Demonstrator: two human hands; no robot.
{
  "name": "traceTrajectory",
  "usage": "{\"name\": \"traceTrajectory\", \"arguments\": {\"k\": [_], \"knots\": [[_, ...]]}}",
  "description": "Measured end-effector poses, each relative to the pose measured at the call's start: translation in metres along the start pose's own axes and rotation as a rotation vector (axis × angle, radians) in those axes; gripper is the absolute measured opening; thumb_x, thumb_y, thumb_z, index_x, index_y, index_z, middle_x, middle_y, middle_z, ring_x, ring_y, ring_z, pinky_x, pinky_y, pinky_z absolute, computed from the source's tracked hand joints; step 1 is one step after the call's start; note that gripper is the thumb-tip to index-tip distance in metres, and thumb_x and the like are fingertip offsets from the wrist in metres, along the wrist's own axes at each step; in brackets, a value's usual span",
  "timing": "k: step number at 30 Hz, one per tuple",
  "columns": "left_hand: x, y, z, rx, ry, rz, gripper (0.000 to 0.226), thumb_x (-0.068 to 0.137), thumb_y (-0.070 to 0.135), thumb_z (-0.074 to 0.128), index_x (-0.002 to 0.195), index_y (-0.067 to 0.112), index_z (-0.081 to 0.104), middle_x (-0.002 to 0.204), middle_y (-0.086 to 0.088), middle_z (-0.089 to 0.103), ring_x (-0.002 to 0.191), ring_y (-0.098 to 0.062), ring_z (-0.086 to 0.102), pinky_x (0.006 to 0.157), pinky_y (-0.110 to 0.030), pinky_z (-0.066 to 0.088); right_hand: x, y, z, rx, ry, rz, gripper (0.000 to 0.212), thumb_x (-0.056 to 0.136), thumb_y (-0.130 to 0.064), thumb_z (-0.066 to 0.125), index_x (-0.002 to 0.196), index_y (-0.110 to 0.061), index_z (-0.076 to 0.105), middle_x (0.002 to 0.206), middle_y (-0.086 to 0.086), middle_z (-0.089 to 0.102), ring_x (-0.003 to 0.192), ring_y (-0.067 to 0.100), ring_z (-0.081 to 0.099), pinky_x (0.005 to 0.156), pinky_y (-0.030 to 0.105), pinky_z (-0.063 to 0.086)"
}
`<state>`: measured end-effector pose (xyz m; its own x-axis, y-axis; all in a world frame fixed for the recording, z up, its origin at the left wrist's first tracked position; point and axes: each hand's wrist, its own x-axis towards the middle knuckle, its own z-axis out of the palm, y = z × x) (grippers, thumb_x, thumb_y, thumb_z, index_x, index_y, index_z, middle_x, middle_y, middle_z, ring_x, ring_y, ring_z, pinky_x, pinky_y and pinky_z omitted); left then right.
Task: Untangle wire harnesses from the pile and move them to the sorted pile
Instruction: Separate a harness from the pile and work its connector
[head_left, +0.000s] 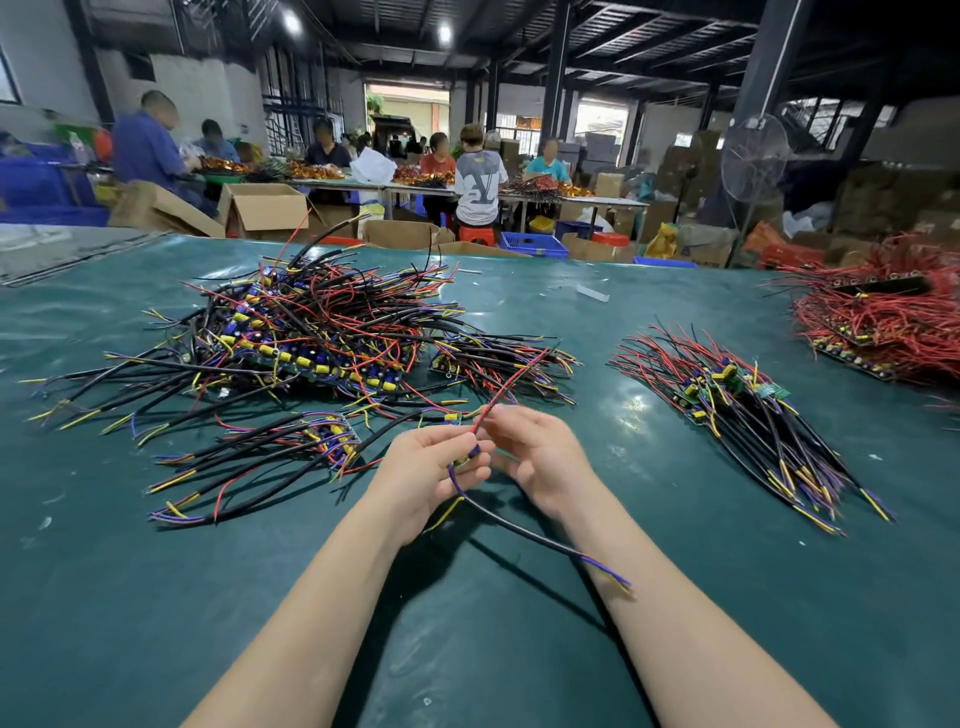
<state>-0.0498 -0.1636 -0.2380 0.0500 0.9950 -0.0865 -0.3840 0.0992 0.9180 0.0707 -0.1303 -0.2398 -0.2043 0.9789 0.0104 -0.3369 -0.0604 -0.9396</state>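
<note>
Holding one wire harness (470, 453) just above the green table mat (156, 597), the left hand (431, 470) has its fingers curled around the small board part. The right hand (543, 457) seems to pinch the red wire (511, 382) just beside it, but its fingertips are partly hidden.

The red wire points up toward the tangled pile (322, 332), and its tip is near the loose ends at the pile's edge. I think it can hook there if the harness is swung carelessly, and then it would drag other pieces along. A hard pull on one thin wire may also tear it from the board. The black cable (524, 535) hangs down and crosses over the right forearm, so its purple and yellow ends may catch on the arm during the move.

The sorted pile (743, 415) lies to the right, well apart from the hands. A smaller bunch (270, 457) lies near the left hand. Further right there is a red pile (883, 317), which should not receive this piece. Other workers (480, 171) sit at tables far behind.
</note>
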Motion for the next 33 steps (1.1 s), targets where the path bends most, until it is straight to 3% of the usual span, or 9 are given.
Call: {"name": "traceTrajectory", "arguments": {"k": [4, 8, 12, 17, 25, 30, 33], "knots": [[0.001, -0.002, -0.001, 0.028, 0.015, 0.014, 0.02, 0.091, -0.006, 0.048, 0.08, 0.002, 0.063, 0.063, -0.009, 0.065, 0.048, -0.007, 0.062, 0.051, -0.019, 0.055, -0.004, 0.01, 0.015, -0.074, -0.001, -0.011, 0.016, 0.087, -0.001, 0.055, 0.075, -0.007, 0.063, 0.048, -0.004, 0.058, 0.039, 0.005, 0.05, 0.041, 0.013, 0.04], [0.001, -0.004, -0.002, 0.022, -0.015, -0.011, 0.021, 0.091, -0.005, 0.047, 0.079, 0.002, 0.063, 0.059, -0.005, 0.067, 0.049, -0.007, 0.063, 0.053, -0.019, 0.055, -0.004, 0.01, 0.011, -0.145, 0.029, -0.014, 0.019, 0.089, -0.003, 0.055, 0.073, -0.008, 0.063, 0.04, -0.007, 0.051, 0.035, 0.004, 0.045, 0.04, 0.012, 0.039], [0.0, -0.004, -0.004, 0.039, -0.027, -0.029, 0.021, 0.09, -0.007, 0.047, 0.079, 0.001, 0.063, 0.057, -0.003, 0.068, 0.048, -0.006, 0.063, 0.052, -0.018, 0.055, -0.003, 0.004, 0.007, -0.162, 0.026, -0.001, 0.018, 0.088, 0.0, 0.055, 0.073, -0.008, 0.061, 0.044, -0.006, 0.057, 0.039, 0.004, 0.053, 0.041, 0.016, 0.046], [-0.004, -0.005, -0.001, 0.127, -0.067, -0.03, 0.027, 0.09, -0.009, 0.047, 0.073, 0.004, 0.064, 0.058, -0.003, 0.068, 0.048, -0.006, 0.061, 0.05, -0.017, 0.053, 0.001, -0.002, -0.006, -0.103, 0.129, -0.01, 0.018, 0.087, 0.003, 0.055, 0.071, -0.003, 0.058, 0.061, 0.009, 0.054, 0.049, 0.01, 0.057, 0.044, 0.023, 0.052], [-0.003, -0.003, -0.002, 0.166, -0.076, -0.074, 0.02, 0.091, -0.006, 0.046, 0.08, 0.001, 0.062, 0.057, -0.003, 0.067, 0.047, -0.007, 0.061, 0.049, -0.017, 0.052, 0.004, -0.001, -0.01, -0.101, 0.217, -0.061, 0.021, 0.089, 0.005, 0.052, 0.075, -0.007, 0.061, 0.069, 0.006, 0.053, 0.063, 0.015, 0.052, 0.045, 0.022, 0.054], [-0.004, -0.003, 0.005, 0.211, -0.029, -0.083, 0.022, 0.088, -0.009, 0.046, 0.074, -0.001, 0.061, 0.05, -0.005, 0.063, 0.039, -0.008, 0.055, 0.044, -0.018, 0.05, 0.009, -0.005, -0.021, -0.012, 0.426, -0.153, 0.018, 0.085, 0.011, 0.054, 0.078, -0.005, 0.059, 0.063, 0.009, 0.052, 0.04, 0.006, 0.055, 0.044, 0.019, 0.052], [-0.004, -0.003, 0.009, 0.217, 0.022, -0.068, 0.022, 0.084, -0.009, 0.046, 0.069, -0.003, 0.06, 0.051, -0.007, 0.059, 0.035, -0.01, 0.048, 0.042, -0.017, 0.046, 0.012, -0.004, -0.021, 0.036, 0.469, -0.202, 0.022, 0.088, 0.008, 0.051, 0.073, -0.007, 0.056, 0.057, 0.009, 0.053, 0.034, 0.005, 0.053, 0.04, 0.02, 0.05]]}}
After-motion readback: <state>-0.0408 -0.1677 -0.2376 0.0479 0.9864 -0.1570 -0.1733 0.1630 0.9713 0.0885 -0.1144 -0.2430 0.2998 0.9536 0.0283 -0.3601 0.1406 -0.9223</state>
